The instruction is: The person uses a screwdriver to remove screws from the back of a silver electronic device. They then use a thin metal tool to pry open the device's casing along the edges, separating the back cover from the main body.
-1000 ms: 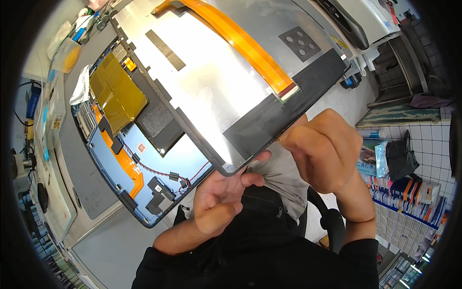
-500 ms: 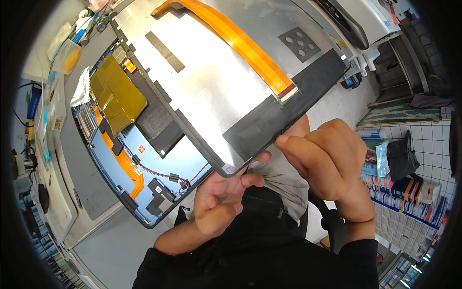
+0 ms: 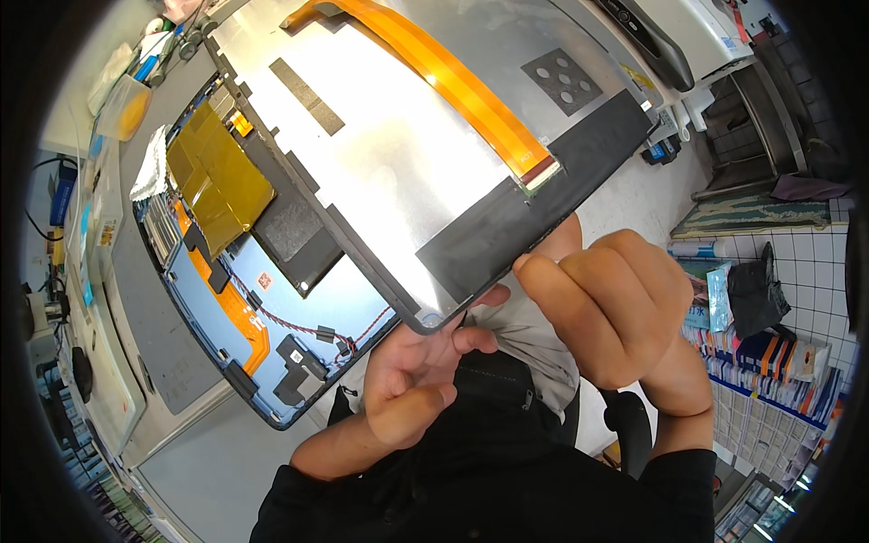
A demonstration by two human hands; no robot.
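Observation:
A tablet's display panel (image 3: 380, 163), its metal back facing me, is tilted up in front of me. A wide orange ribbon cable (image 3: 462, 104) runs across it to a black strip along the near edge. My left hand (image 3: 407, 385) is beneath the near corner, its fingers bent around the panel and partly hidden behind it. My right hand (image 3: 620, 308) is closed in a pinch at the near edge; whatever lies between the fingertips is too small to make out. Behind the panel, at the left, is the blue tablet housing (image 3: 299, 330) with a yellow-taped part (image 3: 222, 176) and thin twisted wires.
Under the housing lies a grey mat (image 3: 172, 348) on the workbench. A small plastic tub (image 3: 127, 107) and a crumpled white tissue (image 3: 152, 167) are at the left. A white machine (image 3: 711, 41) stands at the far right, with books and packets (image 3: 769, 362) on a rack below it.
My right hand has shifted slightly right and turned a little, its fingertips still at the panel edge. The panel has barely moved, and my left hand stays in place.

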